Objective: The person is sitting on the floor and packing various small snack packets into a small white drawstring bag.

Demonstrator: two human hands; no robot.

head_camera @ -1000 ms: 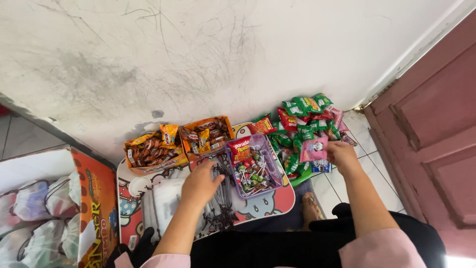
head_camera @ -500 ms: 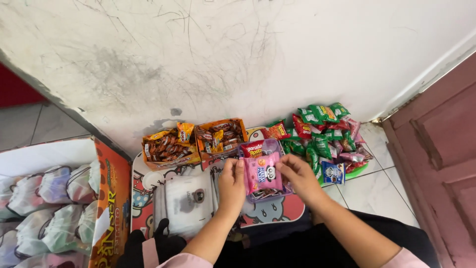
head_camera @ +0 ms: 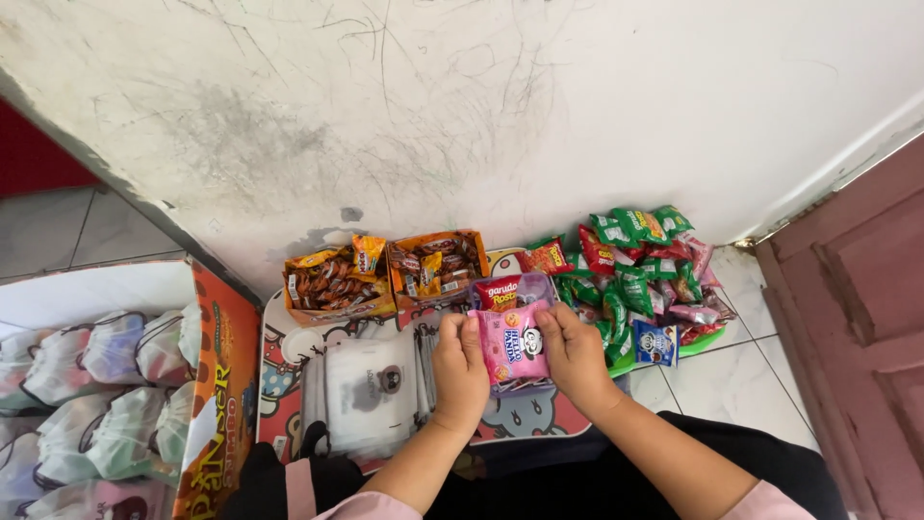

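At the far left an orange cardboard box (head_camera: 223, 385) stands open on the floor, packed with tied clear bags (head_camera: 91, 385) of pale goods. Right of it lies a low tray table with cartoon print (head_camera: 279, 371), and everything else sits on or beside it. Near the table's left edge rests a stack of clear plastic bags (head_camera: 371, 390) with a dark mark on top. Along the table's far edge, against the scuffed white wall (head_camera: 462, 116), stand two open orange display cartons of brown-wrapped sweets (head_camera: 332, 282), side by side and touching. The left hand (head_camera: 460, 371) comes up from the near edge, its fingers pressed together and curled over the left side of a pink snack packet (head_camera: 512, 344), thumb on the front. The packet is held upright above the middle of the table, between both hands, just in front of a clear bag holding a red packet (head_camera: 505, 290). The right hand (head_camera: 575, 356) pinches the packet's right side, thumb on the face and fingers folded behind. Past the table's right edge a heap of green and red snack packets (head_camera: 635, 270) lies piled on a green tray (head_camera: 703, 342), with a small blue packet (head_camera: 655, 342) at its near side. At the far right a dark red door (head_camera: 857, 318) stands.
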